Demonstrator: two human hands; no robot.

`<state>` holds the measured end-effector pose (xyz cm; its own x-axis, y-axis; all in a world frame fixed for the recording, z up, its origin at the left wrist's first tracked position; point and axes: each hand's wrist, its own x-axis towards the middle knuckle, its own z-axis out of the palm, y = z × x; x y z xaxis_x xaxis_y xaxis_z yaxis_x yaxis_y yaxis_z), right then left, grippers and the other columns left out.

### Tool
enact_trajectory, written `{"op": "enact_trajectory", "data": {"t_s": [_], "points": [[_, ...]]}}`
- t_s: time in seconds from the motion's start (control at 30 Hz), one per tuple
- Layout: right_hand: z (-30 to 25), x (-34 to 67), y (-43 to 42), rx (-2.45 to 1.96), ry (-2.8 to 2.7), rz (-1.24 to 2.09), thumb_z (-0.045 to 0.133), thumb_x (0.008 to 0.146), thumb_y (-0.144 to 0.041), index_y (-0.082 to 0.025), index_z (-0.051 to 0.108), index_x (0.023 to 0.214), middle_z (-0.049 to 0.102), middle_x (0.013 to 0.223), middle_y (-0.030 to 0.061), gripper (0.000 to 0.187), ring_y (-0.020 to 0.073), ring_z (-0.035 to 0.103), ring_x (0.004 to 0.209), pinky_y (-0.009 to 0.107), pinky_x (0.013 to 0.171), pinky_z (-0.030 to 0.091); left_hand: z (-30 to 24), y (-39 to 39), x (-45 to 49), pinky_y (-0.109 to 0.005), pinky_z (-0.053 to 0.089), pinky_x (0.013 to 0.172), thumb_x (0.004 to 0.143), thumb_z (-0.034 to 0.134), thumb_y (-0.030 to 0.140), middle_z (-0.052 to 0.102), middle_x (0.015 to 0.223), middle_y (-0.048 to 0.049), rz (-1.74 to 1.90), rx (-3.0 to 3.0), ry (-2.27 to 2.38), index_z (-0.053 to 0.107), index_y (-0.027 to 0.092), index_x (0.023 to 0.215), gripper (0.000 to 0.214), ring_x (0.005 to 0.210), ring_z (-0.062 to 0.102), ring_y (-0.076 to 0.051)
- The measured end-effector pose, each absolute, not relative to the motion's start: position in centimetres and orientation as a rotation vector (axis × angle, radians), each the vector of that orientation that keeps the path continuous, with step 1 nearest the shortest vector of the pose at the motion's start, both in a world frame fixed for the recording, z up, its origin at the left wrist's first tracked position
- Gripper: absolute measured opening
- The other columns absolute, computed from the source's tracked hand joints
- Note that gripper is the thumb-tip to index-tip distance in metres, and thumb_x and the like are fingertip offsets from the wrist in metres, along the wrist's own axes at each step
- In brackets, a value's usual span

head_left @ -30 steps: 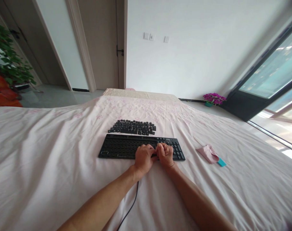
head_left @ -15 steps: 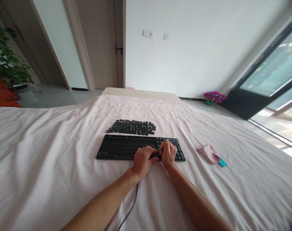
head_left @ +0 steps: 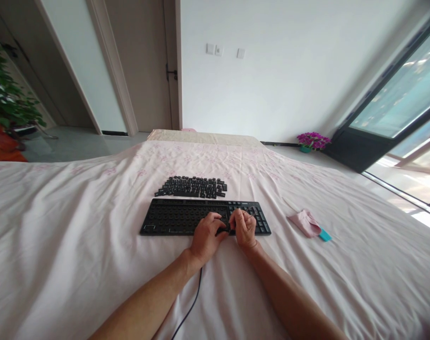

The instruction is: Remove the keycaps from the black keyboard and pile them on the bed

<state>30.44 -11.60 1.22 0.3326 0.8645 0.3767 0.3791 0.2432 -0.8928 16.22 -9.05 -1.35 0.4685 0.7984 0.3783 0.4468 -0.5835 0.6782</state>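
Note:
A black keyboard (head_left: 186, 218) lies across the bed, its left and middle parts bare of caps and its number pad on the right still capped. My left hand (head_left: 208, 236) is curled over its front edge right of the middle, thumb and fingers bent around a small dark spot near the arrow keys. Close beside it, my right hand (head_left: 245, 228) is closed in a pinch just above the keys; what its fingertips hold, if anything, is hidden. Behind the keyboard, loose black keycaps (head_left: 195, 187) lie grouped in rows.
A pink cloth (head_left: 307, 223) with a teal flat piece (head_left: 325, 235) sticking out lies to the right. The keyboard's black cable (head_left: 190, 307) runs toward me. A wrinkled pale pink sheet (head_left: 76, 245) covers the bed.
The view has shifted slightly. My right hand has turned a little, its fingertips now nearer my left hand; my left hand keeps its place on the keyboard.

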Motion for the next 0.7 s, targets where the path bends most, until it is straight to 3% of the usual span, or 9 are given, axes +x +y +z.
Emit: {"op": "enact_trajectory", "data": {"t_s": [0.23, 0.37, 0.5, 0.7], "points": [[2.4, 31.0, -11.2, -1.394, -1.073, 0.38, 0.028, 0.095, -0.05, -0.019, 0.049, 0.052, 0.045, 0.043, -0.0004, 0.057, 0.0117, 0.044, 0.044, 0.024, 0.051, 0.04, -0.7, -8.8, 16.5, -0.03, 0.046, 0.081, 0.075, 0.068, 0.017, 0.062, 0.093, -0.0011, 1.027, 2.073, 1.021, 0.064, 0.02, 0.082, 0.009, 0.088, 0.059, -0.017], [3.7, 31.7, -11.1, -1.423, -1.265, 0.397, 0.033, 0.095, -0.049, -0.017, 0.065, 0.073, 0.05, 0.047, -0.0006, 0.051, 0.0138, 0.052, 0.05, 0.025, 0.058, 0.044, -0.4, -8.3, 16.4, -0.026, 0.046, 0.072, 0.083, 0.058, 0.023, 0.065, 0.082, 0.0005, 1.065, 1.877, 1.026, 0.064, 0.021, 0.087, 0.007, 0.077, 0.06, -0.014], [4.5, 32.0, -10.9, -1.5, -1.533, 0.405, 0.041, 0.094, -0.042, -0.018, 0.068, 0.096, 0.059, 0.06, 0.0, 0.036, 0.0137, 0.056, 0.054, 0.024, 0.058, 0.044, -0.4, -8.0, 16.4, -0.025, 0.047, 0.068, 0.087, 0.053, 0.028, 0.067, 0.08, 0.0012, 1.083, 1.698, 0.989, 0.064, 0.021, 0.092, 0.014, 0.072, 0.062, -0.013], [4.5, 32.0, -10.6, -1.626, -1.754, 0.245, 0.057, 0.085, -0.035, -0.02, 0.066, 0.071, 0.064, 0.065, 0.0002, 0.023, 0.0147, 0.058, 0.06, 0.023, 0.059, 0.042, -0.1, -7.9, 16.4, -0.024, 0.05, 0.067, 0.087, 0.052, 0.032, 0.067, 0.08, -0.0004, 1.101, 1.505, 0.962, 0.063, 0.018, 0.09, 0.018, 0.07, 0.065, -0.014]]}}
